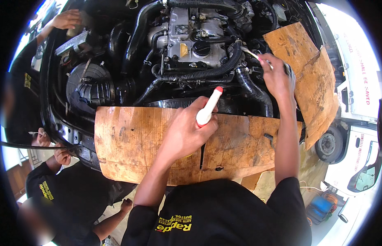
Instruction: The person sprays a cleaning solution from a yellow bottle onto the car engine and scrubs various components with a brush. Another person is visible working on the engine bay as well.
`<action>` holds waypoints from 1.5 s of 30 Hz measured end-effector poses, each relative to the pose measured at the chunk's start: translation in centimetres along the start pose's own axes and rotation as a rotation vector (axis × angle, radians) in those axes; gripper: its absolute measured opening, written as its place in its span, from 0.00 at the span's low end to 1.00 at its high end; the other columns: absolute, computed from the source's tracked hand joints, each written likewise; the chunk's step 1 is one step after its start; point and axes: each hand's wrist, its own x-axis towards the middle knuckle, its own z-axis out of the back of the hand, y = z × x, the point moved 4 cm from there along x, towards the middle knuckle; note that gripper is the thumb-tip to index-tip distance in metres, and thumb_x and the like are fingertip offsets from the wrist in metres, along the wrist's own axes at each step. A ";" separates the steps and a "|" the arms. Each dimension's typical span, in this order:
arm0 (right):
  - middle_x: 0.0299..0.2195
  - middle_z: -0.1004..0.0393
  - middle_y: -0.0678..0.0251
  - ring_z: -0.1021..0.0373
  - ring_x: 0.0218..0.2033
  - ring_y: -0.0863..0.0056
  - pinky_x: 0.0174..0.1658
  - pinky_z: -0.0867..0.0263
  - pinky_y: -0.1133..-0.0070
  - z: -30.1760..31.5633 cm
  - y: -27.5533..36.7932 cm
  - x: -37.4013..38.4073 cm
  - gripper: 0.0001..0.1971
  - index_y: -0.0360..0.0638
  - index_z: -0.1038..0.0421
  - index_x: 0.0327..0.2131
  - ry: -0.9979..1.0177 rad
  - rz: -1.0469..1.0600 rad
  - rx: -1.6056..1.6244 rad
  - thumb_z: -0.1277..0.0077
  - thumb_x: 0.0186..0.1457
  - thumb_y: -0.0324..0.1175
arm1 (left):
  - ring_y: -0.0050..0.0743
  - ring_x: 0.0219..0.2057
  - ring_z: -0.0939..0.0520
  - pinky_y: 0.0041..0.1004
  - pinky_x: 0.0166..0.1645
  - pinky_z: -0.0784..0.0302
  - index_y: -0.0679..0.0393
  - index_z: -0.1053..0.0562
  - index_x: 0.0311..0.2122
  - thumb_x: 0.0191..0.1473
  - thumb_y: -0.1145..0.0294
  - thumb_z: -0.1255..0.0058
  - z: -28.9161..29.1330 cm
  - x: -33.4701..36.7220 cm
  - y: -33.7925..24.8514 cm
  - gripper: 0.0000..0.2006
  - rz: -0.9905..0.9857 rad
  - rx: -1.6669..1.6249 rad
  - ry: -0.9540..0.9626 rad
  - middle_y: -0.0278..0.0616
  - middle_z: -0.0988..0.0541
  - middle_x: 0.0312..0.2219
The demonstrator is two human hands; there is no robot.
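Observation:
My left hand (184,133) is closed around a white flashlight (209,108) with red ends, held over the front cardboard sheet (129,143). Its red tip points away from me, toward the engine (197,30). Farther right, my right hand (278,78) grips a thin white-handled tool (251,53) with a pinkish part near the fingers. The tool's far end reaches a black corrugated hose (223,69) at the engine's right side; whether it touches is too small to tell. Left of that hose, a black filler cap (201,48) sits on the engine cover.
A second cardboard piece (297,53) covers the right fender. At left is a round air filter housing (89,84). Co-workers' hands (67,19) (63,156) show along the left side. A white truck (351,151) and a blue case (321,207) stand at right.

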 end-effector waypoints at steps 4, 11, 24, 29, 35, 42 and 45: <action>0.38 0.14 0.64 0.17 0.39 0.56 0.48 0.29 0.54 -4.3 1.8 3.7 0.14 0.62 0.28 0.53 0.419 0.076 -0.149 0.44 0.66 0.38 | 0.64 0.32 0.14 0.48 0.41 0.21 0.64 0.23 0.44 0.57 0.66 0.43 -0.2 0.5 -0.4 0.14 -0.014 0.061 -0.026 0.56 0.17 0.25; 0.31 0.14 0.63 0.16 0.36 0.61 0.44 0.28 0.61 -7.5 2.7 9.7 0.18 0.49 0.27 0.54 0.419 0.531 -0.408 0.44 0.63 0.40 | 0.63 0.32 0.13 0.47 0.42 0.20 0.65 0.23 0.44 0.57 0.66 0.43 1.2 -0.1 0.3 0.14 -0.024 -0.081 -0.072 0.58 0.17 0.26; 0.31 0.16 0.62 0.17 0.39 0.59 0.49 0.30 0.59 -7.3 2.1 11.3 0.13 0.53 0.29 0.51 0.614 0.453 -0.448 0.48 0.64 0.36 | 0.70 0.35 0.15 0.53 0.42 0.21 0.66 0.24 0.41 0.59 0.65 0.44 1.0 0.1 -0.6 0.13 -0.090 0.038 -0.007 0.63 0.17 0.27; 0.30 0.16 0.68 0.17 0.39 0.61 0.49 0.30 0.60 -7.8 2.4 10.1 0.12 0.54 0.29 0.49 0.404 0.592 -0.359 0.45 0.62 0.34 | 0.75 0.37 0.16 0.53 0.43 0.21 0.69 0.24 0.37 0.60 0.64 0.46 1.7 4.1 -2.2 0.14 -0.097 -0.043 -0.082 0.67 0.18 0.28; 0.35 0.14 0.66 0.17 0.40 0.62 0.48 0.27 0.62 -7.5 2.1 11.9 0.09 0.54 0.27 0.47 0.555 0.427 -0.447 0.50 0.65 0.37 | 0.79 0.40 0.17 0.52 0.48 0.21 0.76 0.22 0.34 0.57 0.60 0.46 0.4 10.4 -0.8 0.21 -0.017 -0.069 -0.056 0.75 0.19 0.31; 0.37 0.14 0.67 0.17 0.44 0.64 0.51 0.29 0.62 -7.6 0.5 10.6 0.08 0.57 0.26 0.46 0.543 0.384 -0.378 0.50 0.65 0.36 | 0.60 0.38 0.11 0.46 0.46 0.19 0.72 0.20 0.34 0.58 0.58 0.45 -0.2 13.6 -1.0 0.20 0.099 -0.080 0.204 0.65 0.16 0.29; 0.37 0.14 0.67 0.17 0.43 0.64 0.49 0.28 0.64 -6.6 1.6 11.8 0.08 0.58 0.25 0.46 0.521 0.382 -0.299 0.50 0.65 0.37 | 0.50 0.38 0.10 0.44 0.45 0.19 0.70 0.20 0.35 0.58 0.59 0.45 -0.1 14.1 0.2 0.19 0.018 -0.125 0.063 0.56 0.16 0.27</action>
